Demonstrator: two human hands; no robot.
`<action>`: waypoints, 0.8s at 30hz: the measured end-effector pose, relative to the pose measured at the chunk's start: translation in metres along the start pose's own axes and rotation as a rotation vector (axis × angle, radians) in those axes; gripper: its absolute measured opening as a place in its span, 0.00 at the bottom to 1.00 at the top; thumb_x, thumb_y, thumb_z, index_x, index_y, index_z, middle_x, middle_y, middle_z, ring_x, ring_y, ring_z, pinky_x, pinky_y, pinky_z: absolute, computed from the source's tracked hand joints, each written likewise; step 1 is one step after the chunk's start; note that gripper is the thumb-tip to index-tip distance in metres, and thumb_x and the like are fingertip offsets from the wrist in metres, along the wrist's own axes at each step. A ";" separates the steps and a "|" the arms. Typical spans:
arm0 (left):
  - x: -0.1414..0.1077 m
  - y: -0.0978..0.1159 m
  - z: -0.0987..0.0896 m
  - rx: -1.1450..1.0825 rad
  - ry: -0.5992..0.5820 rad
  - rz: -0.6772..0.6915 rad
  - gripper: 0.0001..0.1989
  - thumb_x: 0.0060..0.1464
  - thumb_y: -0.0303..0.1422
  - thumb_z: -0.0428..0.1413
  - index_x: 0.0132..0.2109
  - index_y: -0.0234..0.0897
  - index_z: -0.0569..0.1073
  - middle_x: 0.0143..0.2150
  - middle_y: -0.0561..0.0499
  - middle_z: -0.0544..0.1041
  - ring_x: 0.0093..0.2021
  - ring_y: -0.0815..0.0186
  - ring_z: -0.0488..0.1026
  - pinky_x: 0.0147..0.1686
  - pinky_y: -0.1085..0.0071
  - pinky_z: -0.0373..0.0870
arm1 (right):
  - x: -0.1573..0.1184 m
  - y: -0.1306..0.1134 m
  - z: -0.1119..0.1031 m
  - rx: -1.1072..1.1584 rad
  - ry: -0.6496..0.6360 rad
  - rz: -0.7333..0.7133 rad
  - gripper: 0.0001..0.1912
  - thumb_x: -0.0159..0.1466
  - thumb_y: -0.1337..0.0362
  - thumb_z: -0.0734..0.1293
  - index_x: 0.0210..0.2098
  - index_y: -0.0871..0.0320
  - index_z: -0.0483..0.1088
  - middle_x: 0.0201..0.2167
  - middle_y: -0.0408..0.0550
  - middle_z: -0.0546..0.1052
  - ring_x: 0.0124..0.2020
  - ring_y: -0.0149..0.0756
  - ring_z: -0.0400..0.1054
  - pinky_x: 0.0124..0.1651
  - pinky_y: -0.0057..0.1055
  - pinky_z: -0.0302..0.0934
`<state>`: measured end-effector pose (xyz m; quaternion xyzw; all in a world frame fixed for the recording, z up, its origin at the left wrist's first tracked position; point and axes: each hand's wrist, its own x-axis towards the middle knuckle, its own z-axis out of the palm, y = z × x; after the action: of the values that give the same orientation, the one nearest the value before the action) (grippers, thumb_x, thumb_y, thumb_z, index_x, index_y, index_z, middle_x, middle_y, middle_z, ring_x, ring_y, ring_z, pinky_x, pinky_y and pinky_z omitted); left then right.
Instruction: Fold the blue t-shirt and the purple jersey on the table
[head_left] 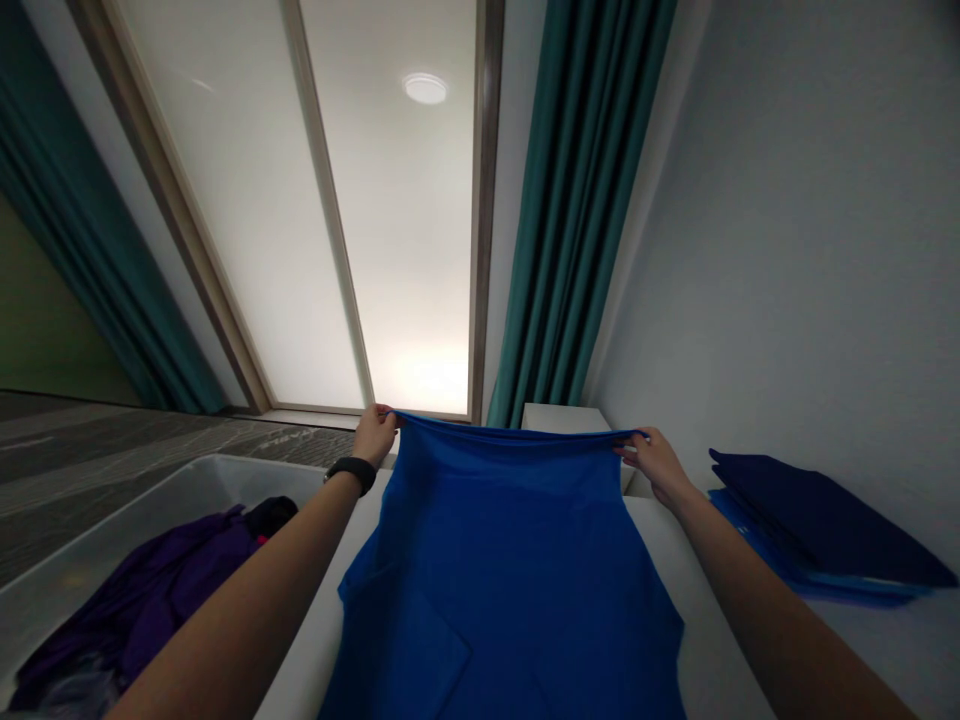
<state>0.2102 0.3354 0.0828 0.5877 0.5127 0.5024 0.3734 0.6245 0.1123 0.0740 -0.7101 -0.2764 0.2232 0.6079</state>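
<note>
A bright blue garment [510, 560] is stretched between my two hands, its upper edge pulled nearly straight and its lower part draping down over a white surface [675, 560]. My left hand [376, 433], with a black band on the wrist, pinches the garment's upper left corner. At the upper right corner, my right hand [651, 460] has its thumb and fingers closed on the cloth. The bottom of the garment runs out of view.
To the left stands a white bin [187, 485] with purple and dark clothes [165, 580] inside. Folded dark blue cloths [817, 510] lie stacked at the right, near the wall. Beyond are a small white box-shaped piece [562, 418], teal curtains [585, 200] and frosted door panels [405, 230].
</note>
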 end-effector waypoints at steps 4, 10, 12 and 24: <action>-0.018 -0.019 0.002 -0.016 -0.024 -0.067 0.05 0.51 0.26 0.49 0.37 0.38 0.62 0.27 0.51 0.76 0.27 0.65 0.78 0.26 0.72 0.71 | -0.013 0.018 -0.001 -0.001 0.004 0.016 0.06 0.59 0.67 0.58 0.36 0.54 0.62 0.28 0.46 0.77 0.32 0.36 0.75 0.39 0.32 0.69; -0.050 -0.042 -0.010 0.012 -0.035 -0.069 0.07 0.49 0.29 0.49 0.38 0.38 0.63 0.27 0.52 0.76 0.26 0.63 0.78 0.26 0.71 0.70 | -0.047 0.048 -0.015 -0.059 0.016 0.049 0.08 0.55 0.62 0.60 0.35 0.56 0.65 0.26 0.48 0.78 0.31 0.39 0.74 0.34 0.32 0.64; -0.061 -0.047 -0.017 0.036 -0.034 -0.058 0.06 0.50 0.32 0.48 0.37 0.38 0.65 0.26 0.52 0.76 0.27 0.62 0.77 0.28 0.69 0.71 | -0.056 0.059 -0.024 -0.097 0.016 0.037 0.11 0.53 0.61 0.60 0.35 0.56 0.66 0.26 0.48 0.78 0.29 0.39 0.73 0.32 0.31 0.62; -0.090 -0.068 -0.037 0.383 -0.109 0.033 0.11 0.41 0.42 0.56 0.26 0.39 0.68 0.20 0.56 0.70 0.25 0.63 0.69 0.27 0.71 0.61 | -0.072 0.100 -0.041 -0.380 -0.091 -0.089 0.10 0.53 0.55 0.62 0.26 0.55 0.67 0.21 0.43 0.73 0.26 0.37 0.67 0.30 0.30 0.58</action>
<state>0.1611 0.2579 0.0073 0.6826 0.5683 0.3690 0.2737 0.6095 0.0236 -0.0191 -0.7884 -0.3717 0.1718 0.4590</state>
